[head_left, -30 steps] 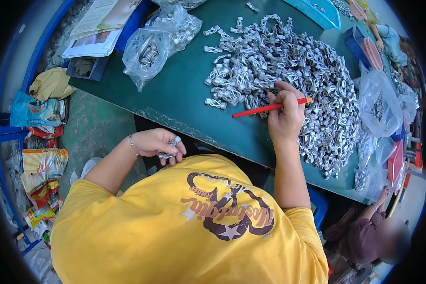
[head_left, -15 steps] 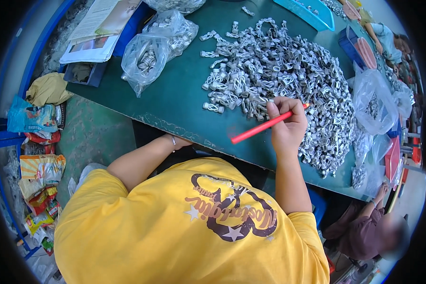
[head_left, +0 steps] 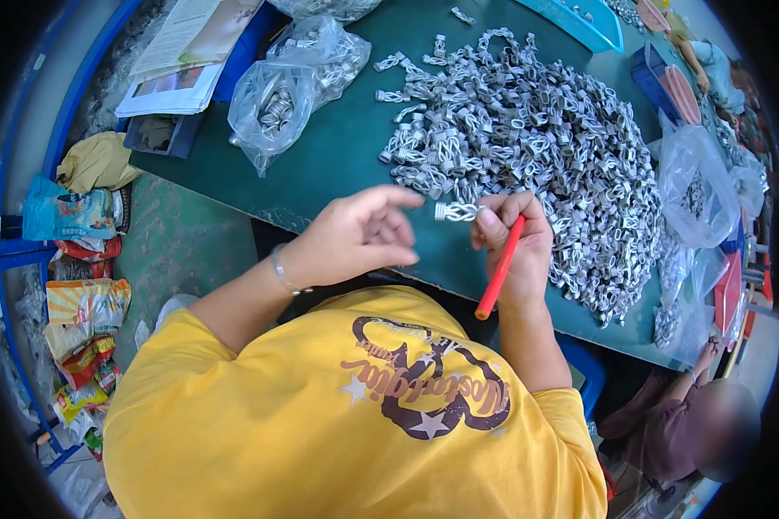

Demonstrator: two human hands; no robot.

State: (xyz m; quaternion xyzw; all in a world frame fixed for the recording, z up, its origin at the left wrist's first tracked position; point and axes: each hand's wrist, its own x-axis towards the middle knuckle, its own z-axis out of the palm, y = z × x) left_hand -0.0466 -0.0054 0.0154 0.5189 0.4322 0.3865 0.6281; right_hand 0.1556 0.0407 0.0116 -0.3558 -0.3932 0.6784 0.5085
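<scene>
My right hand (head_left: pixel 518 246) pinches a small silver metal piece (head_left: pixel 457 211), with a ridged cylindrical end and twisted loops, between thumb and finger. The same hand keeps a red pencil-like stick (head_left: pixel 500 275) tucked in its grip, slanting down toward me. My left hand (head_left: pixel 355 235) is raised over the table's near edge, fingers apart and bent, nothing in it. Its fingertips are a short gap from the metal piece's ridged end. Beyond both hands spreads a large pile of similar silver pieces (head_left: pixel 571 147) on the green table (head_left: pixel 337 156).
Clear plastic bags (head_left: pixel 273 112) of metal parts lie at the table's back left, beside papers (head_left: pixel 169 86) on a blue bin. A turquoise tray (head_left: pixel 584 26) stands at the back. More bags (head_left: pixel 697 186) sit at right. A person in a dark top (head_left: pixel 653 428) sits at lower right.
My left hand has risen from below the table edge toward the right hand. The right hand now holds a metal piece out to the left, and the red stick has swung steeper.
</scene>
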